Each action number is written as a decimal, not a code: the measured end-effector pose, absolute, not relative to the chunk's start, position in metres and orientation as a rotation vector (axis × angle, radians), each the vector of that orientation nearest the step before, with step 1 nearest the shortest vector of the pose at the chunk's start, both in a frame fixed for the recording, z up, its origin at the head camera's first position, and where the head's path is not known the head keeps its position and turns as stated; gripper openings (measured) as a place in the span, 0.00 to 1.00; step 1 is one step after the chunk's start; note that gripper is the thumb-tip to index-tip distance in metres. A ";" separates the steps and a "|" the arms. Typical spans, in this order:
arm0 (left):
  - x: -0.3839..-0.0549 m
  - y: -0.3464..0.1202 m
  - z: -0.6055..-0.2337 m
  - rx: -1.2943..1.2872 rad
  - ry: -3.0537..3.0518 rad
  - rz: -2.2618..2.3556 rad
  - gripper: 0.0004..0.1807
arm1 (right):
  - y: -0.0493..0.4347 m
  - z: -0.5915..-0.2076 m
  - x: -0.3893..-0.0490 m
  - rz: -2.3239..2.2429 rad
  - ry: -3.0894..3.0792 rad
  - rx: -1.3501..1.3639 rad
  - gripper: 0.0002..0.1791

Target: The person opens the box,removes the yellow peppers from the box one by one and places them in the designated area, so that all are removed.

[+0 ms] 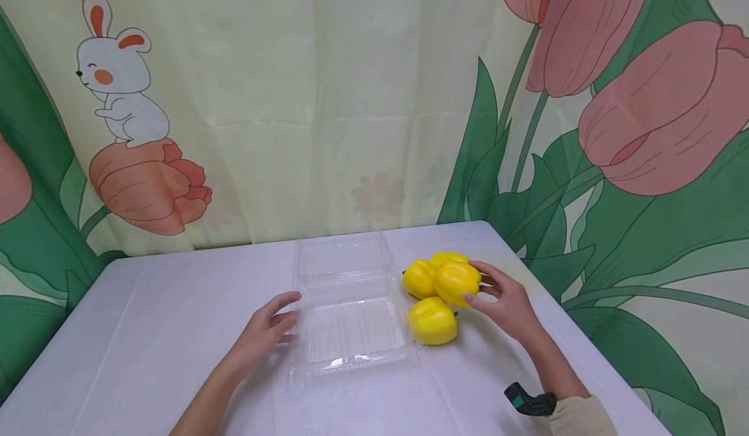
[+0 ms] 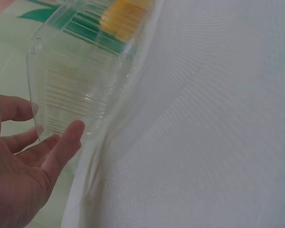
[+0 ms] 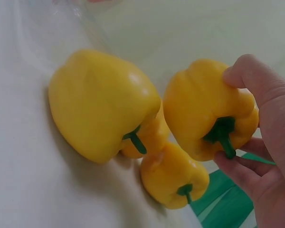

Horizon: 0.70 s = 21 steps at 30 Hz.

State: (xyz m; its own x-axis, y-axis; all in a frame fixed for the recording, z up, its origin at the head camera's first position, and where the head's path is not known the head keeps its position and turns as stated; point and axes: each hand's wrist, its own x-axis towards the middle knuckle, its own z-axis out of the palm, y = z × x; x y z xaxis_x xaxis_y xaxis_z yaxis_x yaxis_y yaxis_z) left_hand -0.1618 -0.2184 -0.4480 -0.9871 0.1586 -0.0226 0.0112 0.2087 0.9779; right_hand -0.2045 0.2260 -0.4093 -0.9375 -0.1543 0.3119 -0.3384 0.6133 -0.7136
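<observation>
My right hand (image 1: 506,303) grips a yellow bell pepper (image 1: 458,284); in the right wrist view, thumb and fingers hold this pepper (image 3: 206,107) around its sides near the green stem. Three more yellow bell peppers lie close by: one nearer me (image 1: 433,321), one to the left (image 1: 419,279) and one behind (image 1: 449,258). A clear plastic container (image 1: 354,335) lies opened left of them, its lid (image 1: 344,257) spread out toward the back. My left hand (image 1: 266,329) is at the container's left edge, its fingers spread and loosely bent right at the rim.
A white cloth covers the table (image 1: 175,332). Behind it hangs a curtain (image 1: 374,98) printed with a rabbit and tulips, close to the table's back edge. A black band (image 1: 529,400) is at my right wrist, by a beige sleeve (image 1: 585,416).
</observation>
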 end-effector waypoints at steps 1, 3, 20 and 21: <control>-0.162 -0.218 -0.448 0.166 2.347 1.899 0.27 | 0.227 -0.409 -0.204 1.224 -2.620 0.404 0.36; -0.162 -0.218 -0.448 0.166 2.346 1.900 0.27 | 0.228 -0.409 -0.204 1.221 -2.617 0.394 0.36; -0.161 -0.218 -0.449 0.177 2.354 1.903 0.27 | 0.240 -0.414 -0.202 1.185 -2.621 0.361 0.35; -0.162 -0.218 -0.449 0.176 2.355 1.902 0.27 | 0.241 -0.414 -0.202 1.187 -2.620 0.360 0.35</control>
